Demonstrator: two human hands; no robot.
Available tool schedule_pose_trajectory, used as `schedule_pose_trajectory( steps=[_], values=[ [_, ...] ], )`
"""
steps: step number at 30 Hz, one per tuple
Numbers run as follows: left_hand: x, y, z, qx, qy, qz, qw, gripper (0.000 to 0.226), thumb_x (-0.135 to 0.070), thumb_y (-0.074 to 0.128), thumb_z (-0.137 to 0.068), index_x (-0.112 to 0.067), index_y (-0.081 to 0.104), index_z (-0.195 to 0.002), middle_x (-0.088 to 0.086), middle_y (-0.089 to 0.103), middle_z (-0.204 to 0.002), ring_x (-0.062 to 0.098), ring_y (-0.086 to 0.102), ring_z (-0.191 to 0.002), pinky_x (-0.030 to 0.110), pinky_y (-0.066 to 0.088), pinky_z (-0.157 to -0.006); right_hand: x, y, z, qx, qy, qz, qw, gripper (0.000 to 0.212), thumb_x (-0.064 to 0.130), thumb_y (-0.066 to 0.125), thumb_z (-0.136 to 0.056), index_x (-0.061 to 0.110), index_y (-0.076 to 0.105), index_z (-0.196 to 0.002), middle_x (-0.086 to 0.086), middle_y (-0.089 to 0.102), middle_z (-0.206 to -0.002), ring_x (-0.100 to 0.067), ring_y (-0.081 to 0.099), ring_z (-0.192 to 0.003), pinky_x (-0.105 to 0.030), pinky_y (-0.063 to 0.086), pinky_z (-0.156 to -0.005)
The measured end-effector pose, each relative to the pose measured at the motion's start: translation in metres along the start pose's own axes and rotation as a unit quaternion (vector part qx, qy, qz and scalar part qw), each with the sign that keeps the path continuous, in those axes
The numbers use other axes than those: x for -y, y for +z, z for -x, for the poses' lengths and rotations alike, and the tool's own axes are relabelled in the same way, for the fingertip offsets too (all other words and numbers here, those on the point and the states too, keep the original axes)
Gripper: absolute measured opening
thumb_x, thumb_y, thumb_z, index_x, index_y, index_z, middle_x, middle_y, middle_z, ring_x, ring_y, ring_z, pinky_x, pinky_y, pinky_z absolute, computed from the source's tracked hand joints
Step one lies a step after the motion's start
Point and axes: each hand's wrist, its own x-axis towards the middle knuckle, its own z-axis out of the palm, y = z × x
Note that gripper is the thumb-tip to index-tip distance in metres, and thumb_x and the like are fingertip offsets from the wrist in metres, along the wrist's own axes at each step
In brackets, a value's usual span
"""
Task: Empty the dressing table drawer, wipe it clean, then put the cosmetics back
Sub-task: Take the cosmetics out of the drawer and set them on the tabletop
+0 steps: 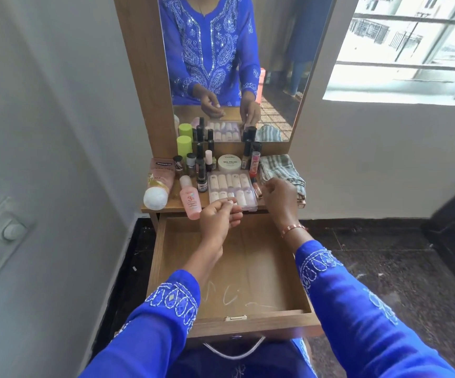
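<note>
Only bits I can actually read: "NAIL POLISH" on the round white tub, and "Vaseline" on the pink tube.

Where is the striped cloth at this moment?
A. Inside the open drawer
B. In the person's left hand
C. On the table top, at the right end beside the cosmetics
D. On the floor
C: the striped cloth lies folded on the table top at its right end, just behind the right hand, while the open drawer holds only white smears.
</note>
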Motion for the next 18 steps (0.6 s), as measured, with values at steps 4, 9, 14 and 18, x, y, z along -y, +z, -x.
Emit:
schedule_pose_trajectory(
  steps=[4,9,14,18],
  values=[
    [0.003,0.003,0.003,0.006,-0.008,0.002,1.000,0.016,-0.008,0.046,-0.094,-0.007,0.061,-0.099,0.004,0.064,-0.078,0.013,0.061,-0.066,0.018,0.053,-0.059,-0.003,-0.014,-0.014,-0.043,-0.061,0.118,0.990,0.027,0.010,0.057,-0.081,0.005,0.065,-0.107,-0.016,0.060,-0.115,-0.035,0.048,-0.107,-0.038,0.040,-0.089],
    [0.010,0.002,0.010,0.014,-0.027,0.009,0.999,0.016,-0.009,0.046,-0.094,-0.009,0.062,-0.092,0.006,0.064,-0.077,0.013,0.061,-0.063,0.019,0.052,-0.058,-0.024,-0.011,-0.021,0.061,-0.041,0.240,0.968,0.041,0.023,0.055,-0.083,0.012,0.052,-0.123,-0.013,0.054,-0.126,-0.035,0.044,-0.117,-0.040,0.036,-0.097],
    [0.013,-0.003,0.018,0.019,-0.037,0.009,0.999,0.021,-0.008,0.045,-0.094,-0.015,0.062,-0.084,0.005,0.064,-0.076,0.014,0.060,-0.064,0.021,0.052,-0.061,-0.026,-0.008,-0.023,0.028,-0.069,0.291,0.954,0.032,0.012,0.049,-0.085,0.009,0.053,-0.116,-0.016,0.055,-0.120,-0.036,0.048,-0.110,-0.043,0.040,-0.088],
    [0.013,-0.006,0.023,0.019,-0.039,0.005,0.999,0.021,-0.007,0.046,-0.093,-0.014,0.063,-0.083,0.006,0.064,-0.076,0.014,0.061,-0.064,0.023,0.052,-0.063,-0.029,-0.009,-0.026,0.029,-0.063,0.259,0.963,0.027,0.009,0.048,-0.086,0.002,0.055,-0.111,-0.020,0.053,-0.118,-0.037,0.048,-0.109,-0.043,0.043,-0.086]
  ],
)
